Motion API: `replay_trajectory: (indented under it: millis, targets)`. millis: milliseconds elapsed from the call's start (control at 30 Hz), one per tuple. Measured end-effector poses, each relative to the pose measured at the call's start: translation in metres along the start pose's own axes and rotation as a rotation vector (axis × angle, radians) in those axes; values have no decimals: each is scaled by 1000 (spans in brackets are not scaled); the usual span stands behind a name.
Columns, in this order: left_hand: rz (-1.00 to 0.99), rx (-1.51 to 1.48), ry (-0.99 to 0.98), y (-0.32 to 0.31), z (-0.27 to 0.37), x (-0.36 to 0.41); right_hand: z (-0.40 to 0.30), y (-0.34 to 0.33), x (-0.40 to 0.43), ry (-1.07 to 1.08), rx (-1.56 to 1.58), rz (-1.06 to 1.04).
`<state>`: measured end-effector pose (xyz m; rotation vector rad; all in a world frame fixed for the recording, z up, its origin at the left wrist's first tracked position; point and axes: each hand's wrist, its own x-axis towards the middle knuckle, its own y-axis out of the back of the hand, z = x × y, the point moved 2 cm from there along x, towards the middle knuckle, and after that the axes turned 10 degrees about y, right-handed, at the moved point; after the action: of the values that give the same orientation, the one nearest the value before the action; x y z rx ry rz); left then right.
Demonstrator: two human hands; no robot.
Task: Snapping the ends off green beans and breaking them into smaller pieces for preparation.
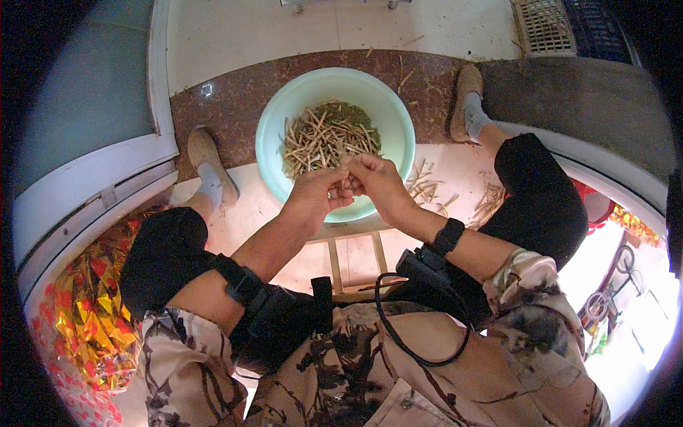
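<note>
A pale mint-green plastic basin (395,107) stands on the floor between my feet. Inside it lies a heap of dried tan bean pods (325,139), with small green beans (347,113) gathered along the far side of the heap. Over the near part of the basin, my left hand (316,193) and my right hand (380,181) meet at the fingertips. Both pinch a small dried bean pod (348,159); the fingers cover most of it, so its condition is hard to tell.
Loose dried pods (424,187) lie on the pale floor right of the basin, with another pile (490,198) by my right knee. A brown stone threshold (224,107) runs beneath the basin. White door frames (160,69) flank me. Shiny gold-and-red wrapping (96,315) is at left.
</note>
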<state>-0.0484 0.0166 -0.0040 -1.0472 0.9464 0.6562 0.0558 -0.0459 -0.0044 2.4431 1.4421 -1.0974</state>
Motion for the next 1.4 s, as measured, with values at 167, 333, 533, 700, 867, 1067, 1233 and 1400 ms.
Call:
replay_trajectory:
  millis: [167, 333, 533, 700, 867, 1067, 1233, 1400]
  targets:
    - [2, -65, 14, -1, 2, 0, -7, -2, 0, 153, -289, 9]
    - [6, -74, 16, 4, -3, 3, 2, 0, 2, 300, -428, 15]
    - [-3, -68, 51, 10, -7, 11, 3, -2, 1, 253, -325, 10]
    - [54, -27, 75, 4, -2, 3, 6, -1, 1, 261, -324, 17]
    - [90, 70, 102, 6, -4, 5, 17, 6, 5, 130, -334, -10]
    - [140, 135, 108, 3, -5, 2, 21, 7, 3, -63, -253, -49]
    - [151, 81, 107, 11, -9, 9, 11, 1, 1, 34, -411, -130]
    - [149, 64, 119, 10, -9, 9, 7, 0, -1, -38, -287, -168]
